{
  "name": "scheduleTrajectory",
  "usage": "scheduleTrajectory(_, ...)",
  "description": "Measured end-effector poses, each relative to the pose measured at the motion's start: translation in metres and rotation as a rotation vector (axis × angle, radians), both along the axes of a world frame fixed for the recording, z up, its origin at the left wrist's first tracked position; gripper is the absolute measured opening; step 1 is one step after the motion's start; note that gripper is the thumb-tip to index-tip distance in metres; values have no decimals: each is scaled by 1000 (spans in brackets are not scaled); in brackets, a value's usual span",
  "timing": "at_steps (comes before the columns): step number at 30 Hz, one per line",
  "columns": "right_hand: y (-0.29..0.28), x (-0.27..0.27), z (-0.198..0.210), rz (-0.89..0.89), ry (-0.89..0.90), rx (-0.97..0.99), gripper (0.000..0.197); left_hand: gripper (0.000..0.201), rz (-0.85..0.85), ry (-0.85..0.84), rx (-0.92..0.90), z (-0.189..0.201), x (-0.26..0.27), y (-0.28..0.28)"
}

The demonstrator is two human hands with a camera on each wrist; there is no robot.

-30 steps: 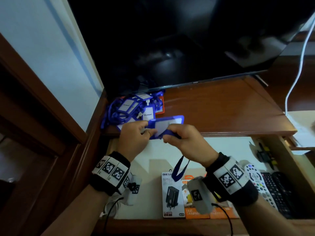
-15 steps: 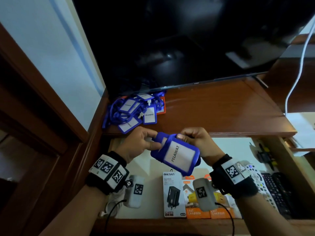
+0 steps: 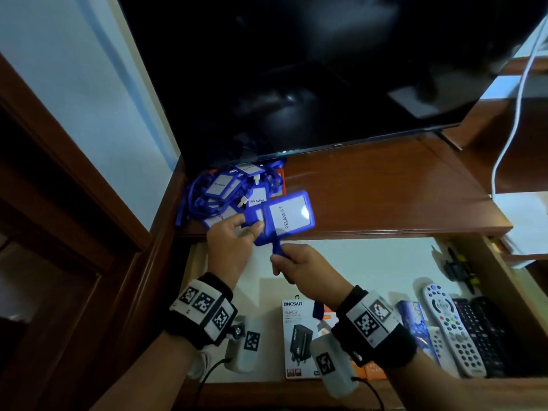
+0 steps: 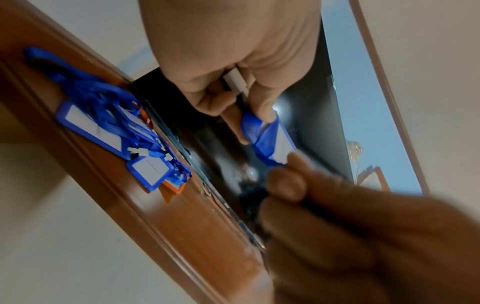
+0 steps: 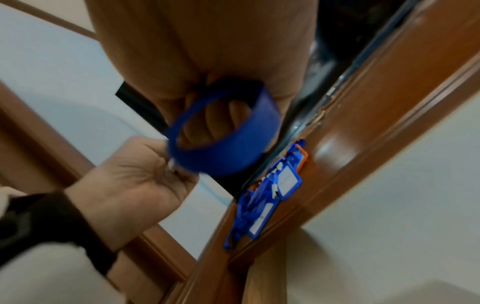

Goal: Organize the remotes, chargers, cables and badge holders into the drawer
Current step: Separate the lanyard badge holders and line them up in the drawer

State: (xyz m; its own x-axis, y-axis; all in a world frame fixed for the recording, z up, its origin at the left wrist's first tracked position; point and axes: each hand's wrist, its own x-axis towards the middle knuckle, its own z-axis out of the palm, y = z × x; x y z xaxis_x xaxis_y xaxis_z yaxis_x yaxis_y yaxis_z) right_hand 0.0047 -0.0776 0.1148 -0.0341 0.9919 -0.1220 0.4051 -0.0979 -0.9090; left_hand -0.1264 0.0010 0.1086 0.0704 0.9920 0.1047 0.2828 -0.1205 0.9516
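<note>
Since half a second ago, I see the held badge holder (image 3: 283,216) has swung up from over the drawer to the middle of the head frame, its card face marked PELAWAT now level with the shelf edge, and my right hand has dropped below it.

Going left to right: at upper left of centre, the pile of blue badge holders (image 3: 234,191) lies tangled with its lanyards on the wooden shelf (image 3: 385,185), tucked under the television (image 3: 296,69). Just right of it my left hand (image 3: 234,247) pinches the holder's left edge between thumb and fingers. Lower and to the right, my right hand (image 3: 305,269) is closed round the blue lanyard (image 3: 277,247) where it leaves the holder's bottom; the right wrist view shows the strap curling in a loop at my fingers. The open drawer (image 3: 510,292) fills the lower frame, with a boxed charger (image 3: 299,336) at lower centre and a white remote (image 3: 453,330) beside dark ones at lower right.

My worry is the strap. Its loose tail hangs towards the charger boxes, and if I lower the holder without gathering it, I judge it could snag there or trail over the drawer front. The holder also sits just beside the pile, so a careless pull might drag a tangled neighbour off the shelf.
</note>
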Motion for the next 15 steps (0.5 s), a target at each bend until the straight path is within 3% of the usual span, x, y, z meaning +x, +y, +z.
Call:
scheduleTrajectory(4, 3, 7, 17, 85, -126, 41, 30, 9, -97, 337, 163, -1, -7, -9)
scheduleTrajectory(8, 9, 25, 27, 115, -268, 181, 24, 13, -361, 449, 150, 9, -14, -14)
scheduleTrajectory(11, 14, 40, 26, 109, -285, 206, 22, 13, -579, 415, 22, 13, -22, -8)
scheduleTrajectory(15, 13, 45, 14, 32, -12, 152, 25, 16, -655, 199, -124, 11, -32, 2)
